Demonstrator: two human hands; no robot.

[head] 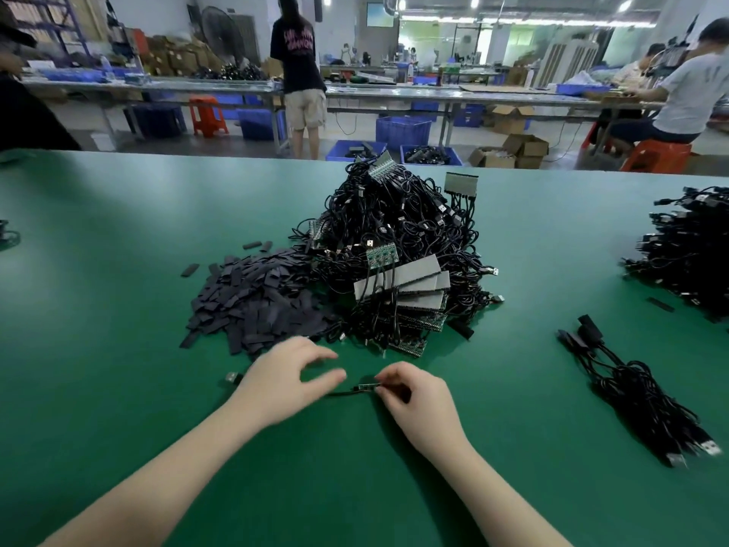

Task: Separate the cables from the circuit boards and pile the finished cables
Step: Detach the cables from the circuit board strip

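Note:
A big heap of black cables [398, 246] still joined to green circuit boards [380, 258] and grey strips [398, 280] rises at the middle of the green table [118, 238]. Just in front of it my right hand [418, 400] pinches the small board end of one black cable [355, 390] that lies on the table. My left hand [290, 379] hovers over the same cable with its fingers spread and relaxed, holding nothing that I can see. The cable's USB plug [233, 377] pokes out at the left of that hand. A bundle of separated cables [635, 392] lies at the right.
A flat pile of dark sleeve pieces [252, 302] spreads left of the heap. Another stack of black cables [686, 254] sits at the table's right edge. Beyond the table's far edge are blue crates, cardboard boxes, benches and several people.

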